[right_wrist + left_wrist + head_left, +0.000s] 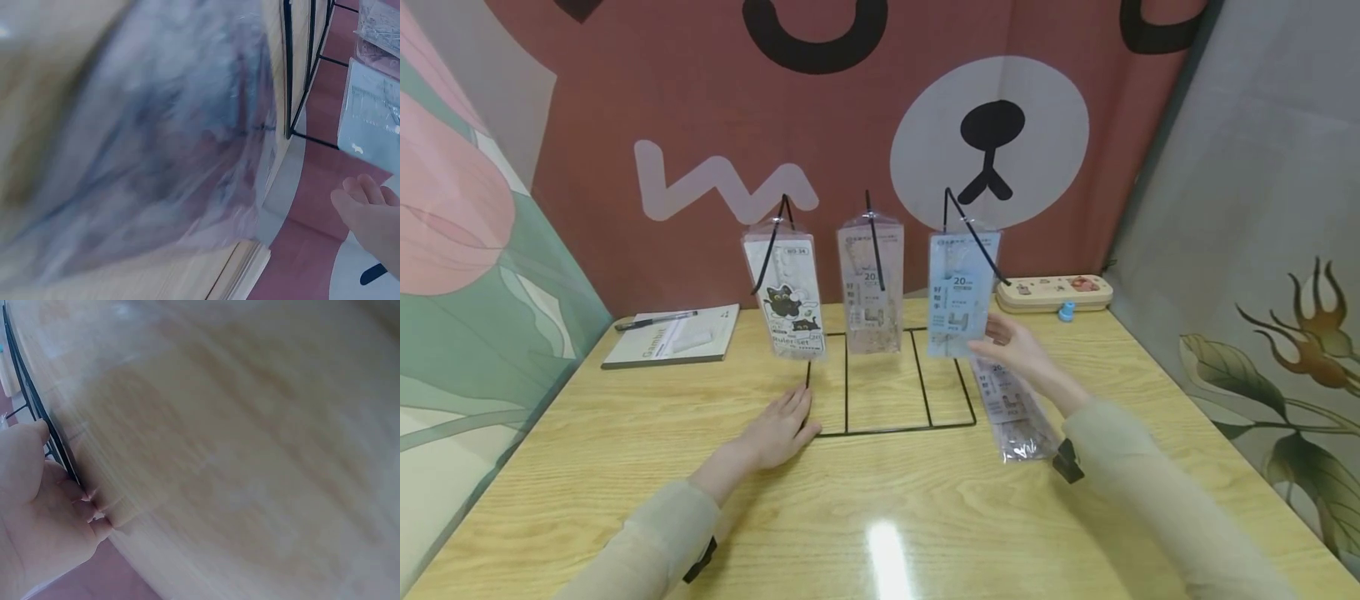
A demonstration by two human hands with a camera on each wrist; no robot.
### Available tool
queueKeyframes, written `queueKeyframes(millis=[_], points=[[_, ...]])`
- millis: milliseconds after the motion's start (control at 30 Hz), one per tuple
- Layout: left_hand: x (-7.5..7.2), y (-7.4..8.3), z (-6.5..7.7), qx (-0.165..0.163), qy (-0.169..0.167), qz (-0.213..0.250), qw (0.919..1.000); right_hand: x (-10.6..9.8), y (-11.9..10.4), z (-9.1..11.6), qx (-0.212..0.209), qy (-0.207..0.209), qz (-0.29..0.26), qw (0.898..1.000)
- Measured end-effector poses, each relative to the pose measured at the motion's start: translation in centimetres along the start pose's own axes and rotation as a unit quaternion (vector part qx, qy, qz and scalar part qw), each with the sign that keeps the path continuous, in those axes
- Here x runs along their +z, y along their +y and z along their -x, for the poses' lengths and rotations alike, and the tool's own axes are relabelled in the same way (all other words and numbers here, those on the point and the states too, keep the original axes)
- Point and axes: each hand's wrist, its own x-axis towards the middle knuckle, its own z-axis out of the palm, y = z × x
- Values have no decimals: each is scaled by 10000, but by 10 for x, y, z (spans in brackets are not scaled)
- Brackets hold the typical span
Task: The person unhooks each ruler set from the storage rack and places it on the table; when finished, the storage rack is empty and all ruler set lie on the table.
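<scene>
A black wire display rack point(897, 430) stands on the wooden table, with three clear-bagged ruler sets on its hooks: a white one with black cats point(784, 304), a pink one point(872, 287) and a blue one point(962, 292). My left hand point(778, 429) rests at the rack base's front left corner; in the left wrist view its thumb and fingers lie along the wire point(59, 444). Beside the lower right edge of the blue set is my right hand point(1017, 350), fingers loosely bent. Below it lies a purplish bagged ruler set point(1018, 417), large and blurred in the right wrist view.
At the back left lies a notebook point(715, 333) with a black pen point(658, 320) and a white object point(691, 341) on it. A cream pencil case point(1052, 293) and a small blue item point(1066, 312) are at the back right. Printed curtains point(700, 100) surround the table.
</scene>
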Motion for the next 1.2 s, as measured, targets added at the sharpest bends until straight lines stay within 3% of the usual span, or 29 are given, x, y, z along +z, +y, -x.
queueKeyframes(millis=[233, 467, 733, 1000, 1200], points=[[0, 0, 1, -19, -26, 29, 10000, 10, -5, -13, 108, 217, -150, 9996], [1, 0, 0, -71, -58, 58, 9999, 15, -9, -5, -41, 342, 21, 9994], [3, -3, -2, -43, -55, 33, 10000, 15, -13, 21, 52, 361, 255, 9990], [4, -4, -1, -31, -76, -12, 10000, 14, -15, 60, 50, -66, -294, 9995], [2, -2, 0, -22, -32, 15, 10000, 11, -12, 90, -13, -220, -349, 9991]])
